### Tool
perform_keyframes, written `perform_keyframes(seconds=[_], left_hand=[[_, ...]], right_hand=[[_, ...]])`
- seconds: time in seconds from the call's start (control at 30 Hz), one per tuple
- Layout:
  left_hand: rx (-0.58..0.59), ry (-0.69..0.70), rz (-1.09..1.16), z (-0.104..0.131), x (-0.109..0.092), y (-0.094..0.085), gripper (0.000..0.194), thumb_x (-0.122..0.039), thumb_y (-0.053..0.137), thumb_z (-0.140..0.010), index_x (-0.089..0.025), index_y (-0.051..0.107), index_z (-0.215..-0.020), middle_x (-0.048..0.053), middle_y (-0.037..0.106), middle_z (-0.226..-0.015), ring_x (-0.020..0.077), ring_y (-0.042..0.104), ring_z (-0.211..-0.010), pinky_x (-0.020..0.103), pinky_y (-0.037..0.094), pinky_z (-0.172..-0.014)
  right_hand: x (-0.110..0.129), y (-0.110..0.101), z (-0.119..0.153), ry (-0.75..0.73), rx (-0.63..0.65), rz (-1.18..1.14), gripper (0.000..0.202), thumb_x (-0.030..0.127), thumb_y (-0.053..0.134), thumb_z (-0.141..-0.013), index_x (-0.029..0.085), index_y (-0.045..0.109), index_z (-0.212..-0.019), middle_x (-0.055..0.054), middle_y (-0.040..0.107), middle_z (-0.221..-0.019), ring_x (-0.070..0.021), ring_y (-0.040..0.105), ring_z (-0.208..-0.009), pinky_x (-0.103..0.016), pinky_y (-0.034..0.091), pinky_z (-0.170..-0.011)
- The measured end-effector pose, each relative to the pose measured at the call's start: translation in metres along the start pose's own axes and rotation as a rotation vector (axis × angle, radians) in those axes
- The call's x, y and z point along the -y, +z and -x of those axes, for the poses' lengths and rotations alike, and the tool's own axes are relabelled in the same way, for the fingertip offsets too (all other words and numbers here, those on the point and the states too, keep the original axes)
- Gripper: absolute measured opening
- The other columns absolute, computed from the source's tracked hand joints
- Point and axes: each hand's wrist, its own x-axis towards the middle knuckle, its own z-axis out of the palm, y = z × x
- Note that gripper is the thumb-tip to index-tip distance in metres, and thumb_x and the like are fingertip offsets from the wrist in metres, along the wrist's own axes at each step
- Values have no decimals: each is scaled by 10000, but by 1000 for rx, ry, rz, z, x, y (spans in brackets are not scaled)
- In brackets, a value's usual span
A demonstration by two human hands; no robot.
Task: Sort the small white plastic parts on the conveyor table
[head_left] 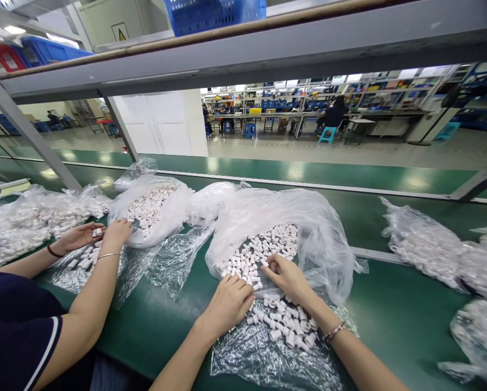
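Small white plastic fittings (263, 247) fill the mouth of an open clear bag (320, 233) in front of me. My left hand (230, 301) rests at the bag's near edge, fingers together and curled down; whatever may be under them is hidden. At the right side of the pile, my right hand (286, 276) has thumb and forefinger pinched near the fittings, and I cannot make out what is between them. More fittings (290, 325) lie below my hands on a crinkled clear plastic sheet (268, 358).
At the left, a co-worker's hands (80, 237) handle similar fittings beside another open bag (178, 201). Filled bags (426, 244) lie on the green table (394, 315) at the right. A metal shelf beam (243, 54) crosses overhead, with a blue crate (217, 16) on it.
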Motion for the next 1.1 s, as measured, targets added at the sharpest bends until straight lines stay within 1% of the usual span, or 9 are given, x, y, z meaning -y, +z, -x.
perform_keyframes(seconds=[0.1,0.2,0.3,0.37,0.5,0.67,0.9,1.0,1.1], left_hand=[[2,2,-2,0,1,0,158,-251,445,-1003,-201,587,-956,38,624,-881,209,548,-863,349,418,-779],[-6,5,6,0,3,1,167,-262,446,-1004,-201,596,-968,45,630,-883,210,554,-861,347,419,-775],[-10,8,4,0,3,2,174,-272,449,-1003,-198,603,-964,47,632,-877,212,555,-864,347,420,-772],[-3,10,0,0,3,2,172,-269,452,-1001,-197,603,-960,47,631,-875,212,552,-863,348,421,-773],[17,4,-8,0,2,0,142,-254,467,-993,-198,594,-967,46,629,-896,219,548,-882,353,418,-784],[29,1,-8,-1,2,-2,123,-254,472,-991,-198,576,-959,40,628,-910,214,547,-885,352,422,-797],[28,5,-12,0,2,-3,119,-254,474,-992,-195,571,-957,37,626,-906,208,547,-882,345,423,-790],[21,11,-18,0,3,-3,124,-259,473,-994,-195,577,-970,40,628,-903,212,550,-885,345,422,-789],[16,16,-24,0,5,-2,129,-263,473,-996,-193,575,-961,34,627,-900,204,549,-871,339,422,-779]], right_hand=[[3,-10,-1,22,36,-325,306,516,542,-914,213,546,-878,18,553,-724,-148,490,-636,-272,381,-592],[8,-20,-2,126,146,-673,405,607,445,-938,215,504,-853,28,500,-687,-107,361,-506,-241,285,-454],[11,-25,-3,179,155,-843,427,623,409,-939,223,517,-1044,-8,576,-837,-92,320,-479,-232,221,-400],[11,-24,-4,156,152,-764,420,600,440,-937,233,524,-1124,-9,594,-865,-103,367,-504,-233,253,-413],[12,-10,-1,-34,102,-309,289,474,520,-928,214,619,-849,7,582,-747,-157,522,-678,-278,401,-618],[14,4,6,-56,136,80,152,376,600,-876,240,662,-845,7,606,-759,-179,567,-705,-291,378,-625],[10,2,4,-51,179,51,156,383,623,-876,237,669,-849,4,617,-755,-187,572,-717,-290,377,-634],[16,-10,1,-50,223,-148,269,441,561,-924,211,652,-819,-7,637,-785,-185,565,-744,-298,397,-676],[29,-31,1,-45,375,-342,388,505,464,-973,186,631,-830,-11,612,-786,-162,526,-707,-283,394,-651]])
